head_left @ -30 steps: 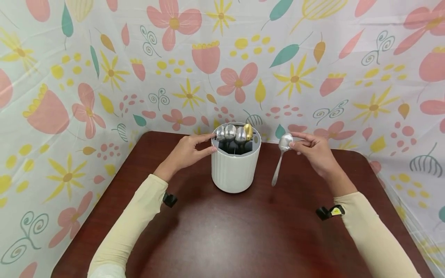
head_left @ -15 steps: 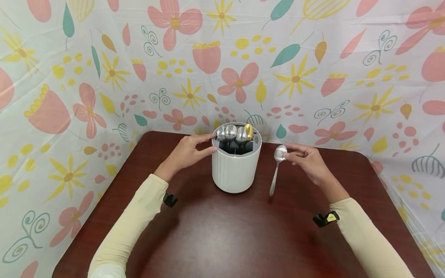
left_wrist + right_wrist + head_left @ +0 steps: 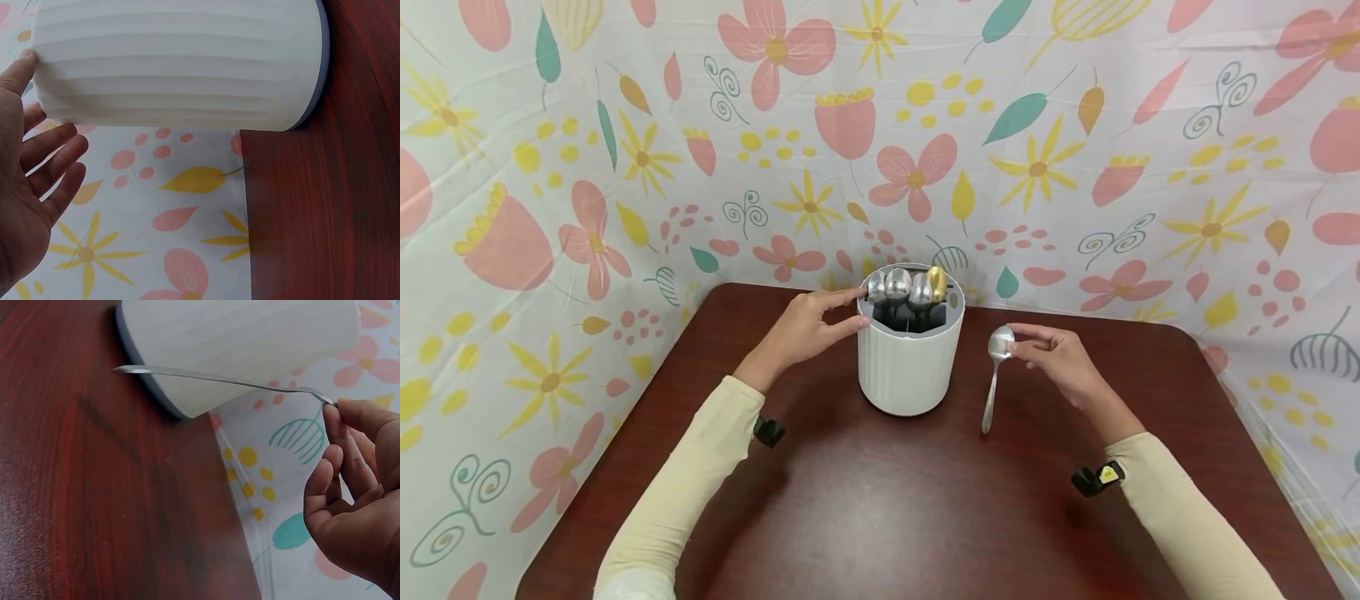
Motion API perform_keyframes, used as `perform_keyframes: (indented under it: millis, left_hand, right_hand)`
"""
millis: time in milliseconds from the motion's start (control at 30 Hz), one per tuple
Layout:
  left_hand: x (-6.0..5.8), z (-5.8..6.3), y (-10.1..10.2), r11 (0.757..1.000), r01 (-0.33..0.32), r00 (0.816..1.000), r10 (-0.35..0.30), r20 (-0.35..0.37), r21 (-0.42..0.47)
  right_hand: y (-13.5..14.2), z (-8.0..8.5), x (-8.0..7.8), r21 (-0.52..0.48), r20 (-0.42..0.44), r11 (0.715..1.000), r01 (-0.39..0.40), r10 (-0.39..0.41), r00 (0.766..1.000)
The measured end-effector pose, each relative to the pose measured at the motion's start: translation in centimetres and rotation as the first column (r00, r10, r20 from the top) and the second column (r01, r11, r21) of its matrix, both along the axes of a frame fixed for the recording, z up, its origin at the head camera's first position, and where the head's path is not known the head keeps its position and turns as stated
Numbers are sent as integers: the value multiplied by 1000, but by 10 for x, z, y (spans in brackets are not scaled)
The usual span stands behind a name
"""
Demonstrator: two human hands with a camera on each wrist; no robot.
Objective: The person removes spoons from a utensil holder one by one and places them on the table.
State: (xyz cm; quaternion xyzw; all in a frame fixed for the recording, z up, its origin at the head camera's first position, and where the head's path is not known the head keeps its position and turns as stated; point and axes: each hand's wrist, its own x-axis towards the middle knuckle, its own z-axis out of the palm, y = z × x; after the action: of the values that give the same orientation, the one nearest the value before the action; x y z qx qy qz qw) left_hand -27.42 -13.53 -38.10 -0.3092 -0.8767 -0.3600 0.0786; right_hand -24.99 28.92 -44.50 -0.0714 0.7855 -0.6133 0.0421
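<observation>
Pinching a shiny silver metal spoon [image 3: 1000, 346] by the edge of its bowl, between thumb and fingertips of the bare right hand [image 3: 1058, 364], with handle slanting down above, and apart from, a glossy red-brown wood-grained table [image 3: 865, 517], to the right of a white ribbed cylindrical holder [image 3: 904, 375]. Resting the bare left hand [image 3: 808, 325] against the holder's left rim, with index finger and thumb spread apart rather than clamped round anything.

Could well slip or swivel, given so small a hold on smooth, curved metal. Might knock the handle tip on the tabletop or the holder's outer wall, through a low path or a turn of the wrist. Could nudge or tip the holder by pushing too hard from the left, with no hand bracing the opposite side. Above the rim, likely to clink against three silver metal spoon bowls [image 3: 898, 284] and a gold-coloured metal utensil head [image 3: 937, 284], crowded side by side behind dark openings [image 3: 889, 316].

Leaving a gap between spoon and holder, with wider room toward the person. Tighter behind, with the table's back edge and white flower-printed fabric [image 3: 1000, 204] near the holder. Well apart from the table's right edge.
</observation>
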Motion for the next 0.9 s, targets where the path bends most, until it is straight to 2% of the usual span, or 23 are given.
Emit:
perform_keyframes:
  millis: [900]
  left_hand:
    - [2,1,1,1000,-11,1000,11,-11,-1]
  right_hand:
    - [2,-27,-13,7,9,999,-41,41,999]
